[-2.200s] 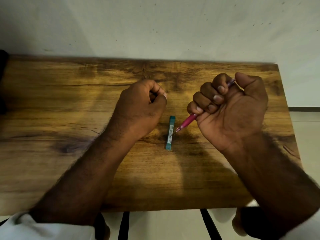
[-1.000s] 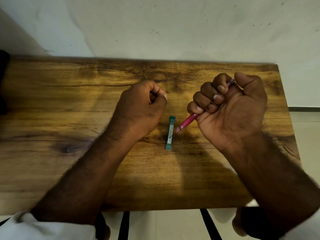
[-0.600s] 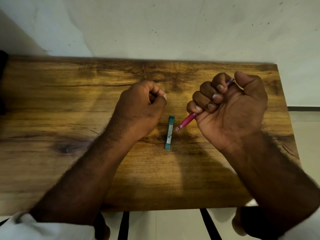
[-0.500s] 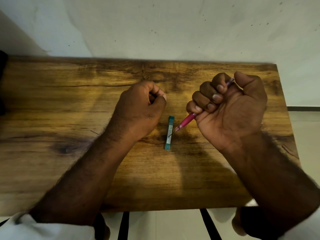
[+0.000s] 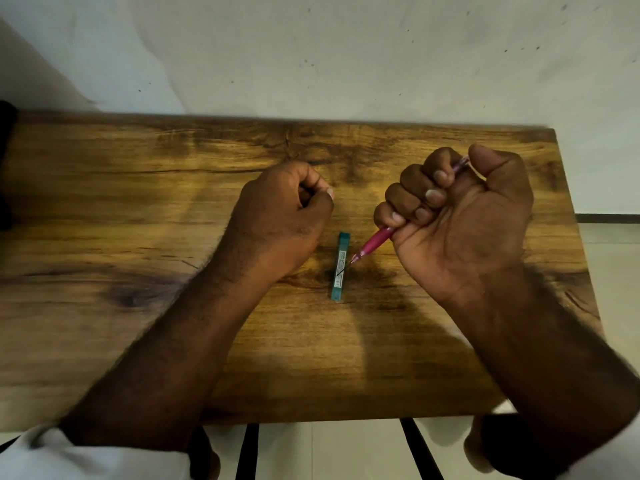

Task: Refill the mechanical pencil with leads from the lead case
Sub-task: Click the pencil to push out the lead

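A pink mechanical pencil [image 5: 374,241] is clenched in my right hand [image 5: 460,220], thumb on its top end, tip pointing down-left. A thin dark lead sticks out of the tip and ends over the teal lead case [image 5: 340,265]. The case lies flat on the wooden table [image 5: 138,209], lengthwise away from me, between my hands. My left hand [image 5: 280,220] rests just left of the case in a loose fist; I cannot see anything held in it.
The table's back edge meets a pale wall. Its right edge is close to my right hand. A dark object [image 5: 5,161] sits at the far left edge. Black table legs [image 5: 247,452] and pale floor show below the front edge.
A dark lead now sticks out further from the pencil tip, reaching over the case. Both hands have stayed almost still.
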